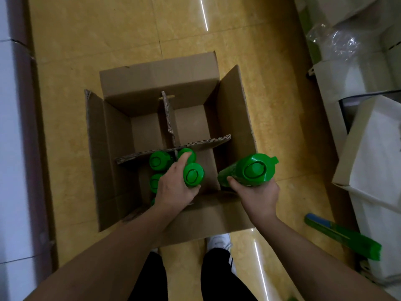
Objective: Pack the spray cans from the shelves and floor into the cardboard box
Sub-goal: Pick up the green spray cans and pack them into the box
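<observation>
An open cardboard box stands on the floor below me, split into four cells by a cardboard cross divider. Several green-capped spray cans stand upright in the near-left cell, one cap plainly visible. My left hand is inside the box, shut on a green spray can at the near-right cell's edge. Over the box's right wall, my right hand grips another green spray can, tilted with its cap toward me. The two far cells hold nothing.
White boxes and clear plastic wrap are stacked along the right side. A green spray can lies on the yellow tile floor at the right. A white wall with dark trim runs along the left. My feet stand behind the box.
</observation>
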The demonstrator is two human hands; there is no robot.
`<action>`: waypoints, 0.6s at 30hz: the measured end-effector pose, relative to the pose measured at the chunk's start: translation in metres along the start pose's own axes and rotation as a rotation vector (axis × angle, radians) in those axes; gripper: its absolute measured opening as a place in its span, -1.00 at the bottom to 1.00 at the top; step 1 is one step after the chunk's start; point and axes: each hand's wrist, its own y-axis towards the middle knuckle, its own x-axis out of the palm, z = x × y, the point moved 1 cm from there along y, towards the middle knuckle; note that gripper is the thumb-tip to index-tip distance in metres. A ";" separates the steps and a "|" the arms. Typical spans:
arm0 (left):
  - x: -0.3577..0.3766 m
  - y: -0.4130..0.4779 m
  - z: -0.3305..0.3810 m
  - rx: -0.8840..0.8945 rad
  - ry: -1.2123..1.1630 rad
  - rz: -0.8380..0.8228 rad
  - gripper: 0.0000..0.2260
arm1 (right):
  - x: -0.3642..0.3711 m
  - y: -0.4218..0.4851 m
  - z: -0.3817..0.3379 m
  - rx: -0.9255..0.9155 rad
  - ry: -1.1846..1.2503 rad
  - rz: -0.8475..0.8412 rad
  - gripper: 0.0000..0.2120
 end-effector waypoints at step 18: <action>0.018 0.017 -0.022 0.316 0.625 -0.118 -0.45 | 0.007 -0.004 -0.001 -0.006 -0.016 -0.060 -0.41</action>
